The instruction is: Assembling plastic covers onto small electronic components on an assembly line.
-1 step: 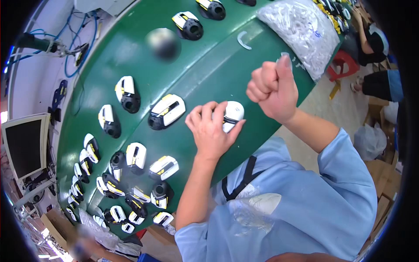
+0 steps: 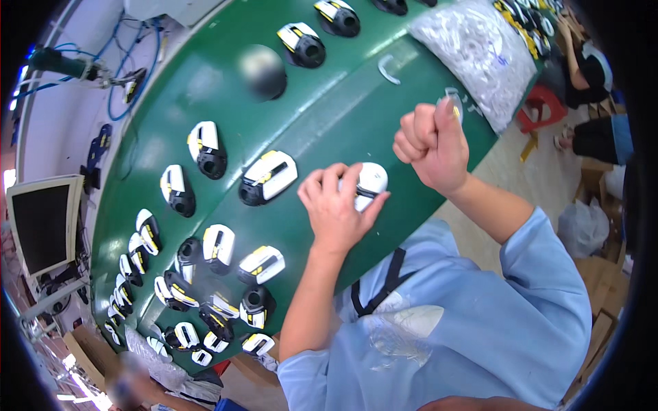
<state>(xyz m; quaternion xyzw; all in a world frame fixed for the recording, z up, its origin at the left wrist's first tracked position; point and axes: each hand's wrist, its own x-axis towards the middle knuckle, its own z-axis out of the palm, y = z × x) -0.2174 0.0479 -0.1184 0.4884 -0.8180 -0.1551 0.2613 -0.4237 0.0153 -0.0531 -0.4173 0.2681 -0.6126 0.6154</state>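
My left hand [image 2: 337, 209] is closed over a white-and-black rounded housing [image 2: 372, 179] lying on the green table [image 2: 322, 130]. Its fingers and thumb grip the sides and cover part of the housing. Off to the right, my right hand [image 2: 433, 145] is raised above the table edge, fingers curled and thumb up. A small clear curved plastic piece [image 2: 453, 98] shows at the thumb tip, pinched there; the fingers hide part of it. Left of my left hand lies a larger white, black and yellow housing [image 2: 269, 177].
Several similar housings [image 2: 218, 248] spread across the left of the table. A bag of clear parts [image 2: 480, 58] lies at the far right, near a loose curved strip [image 2: 388, 70]. A monitor [image 2: 44, 222] stands at left, a red stool [image 2: 541, 108] at right. Other people work nearby.
The view has shifted slightly, moving the scene a little rightward. More of the clear piece shows beside my right thumb. My left hand keeps its grip on the housing.
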